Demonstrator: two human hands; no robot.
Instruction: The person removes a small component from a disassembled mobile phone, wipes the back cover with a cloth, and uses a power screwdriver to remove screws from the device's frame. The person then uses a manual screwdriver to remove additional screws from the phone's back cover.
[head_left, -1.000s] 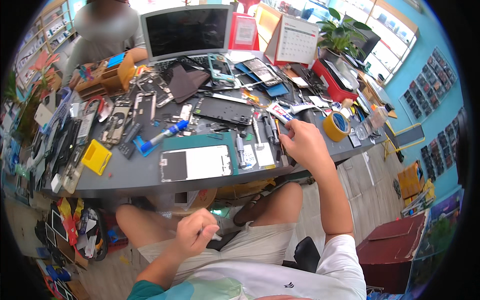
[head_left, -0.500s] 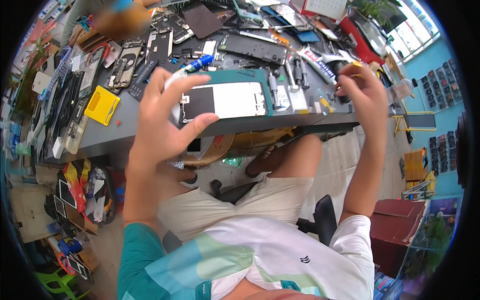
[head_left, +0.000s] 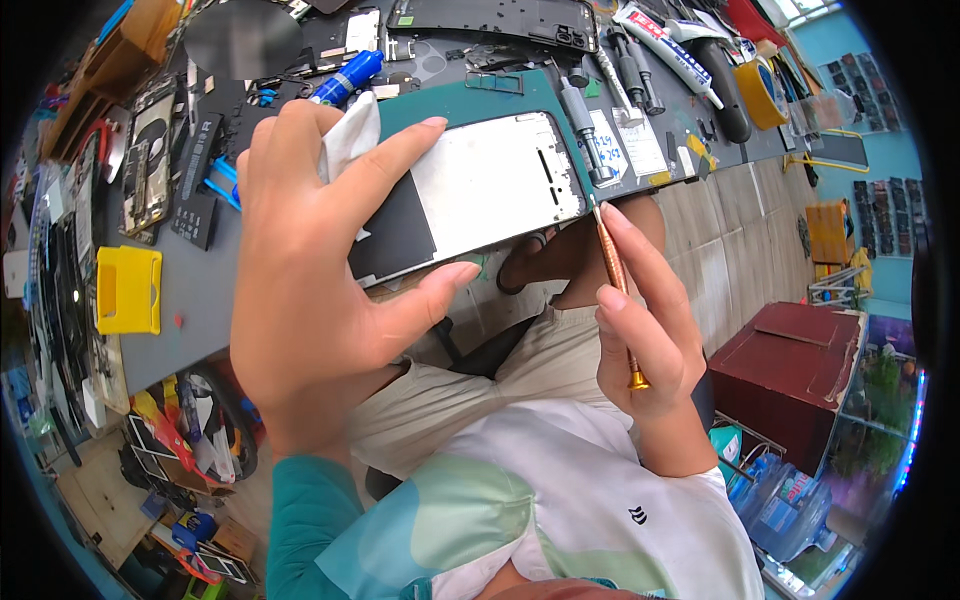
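Note:
A screen assembly with a white back and black section (head_left: 480, 180) lies on a teal mat (head_left: 420, 100) at the desk's front edge. My left hand (head_left: 310, 240) spans the assembly, index fingertip on its upper part and thumb near its lower edge, with the other fingers curled against a white cloth (head_left: 355, 130). My right hand (head_left: 650, 340) holds a slim copper-coloured screwdriver (head_left: 616, 262) with a gold cap, its tip at the assembly's right corner. Grey driver tools (head_left: 587, 130) lie just right of the mat.
The cluttered desk (head_left: 180, 360) bears a yellow plastic stand (head_left: 128, 289), phone parts (head_left: 150, 165), a blue marker (head_left: 345, 78), a white tube (head_left: 660, 50) and yellow tape (head_left: 760, 95). A maroon box (head_left: 780, 370) and water jug (head_left: 790, 510) stand right of me.
Both hands have risen to the screen assembly, my left from my lap. The copper screwdriver now shows in my right hand, brought down to the assembly's right corner. The view has tilted downward.

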